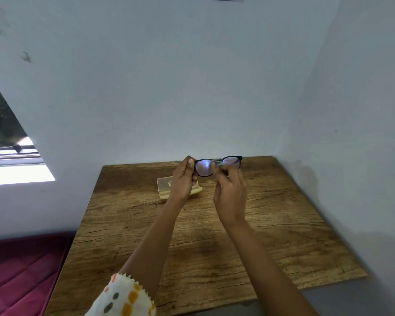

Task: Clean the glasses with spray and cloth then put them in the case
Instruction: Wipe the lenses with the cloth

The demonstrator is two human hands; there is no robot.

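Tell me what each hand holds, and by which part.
The left hand pinches the glasses at the frame's left end; the right hand pinches a cloth against the frame near the bridge.

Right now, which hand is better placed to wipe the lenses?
Likely the right hand: it pinches the cloth at the glasses. The left hand grips the frame's end, steadying it.

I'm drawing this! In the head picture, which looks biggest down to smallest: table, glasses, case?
1. table.
2. glasses and case look alike; glasses are held nearer the camera, left hand covers part of the case.
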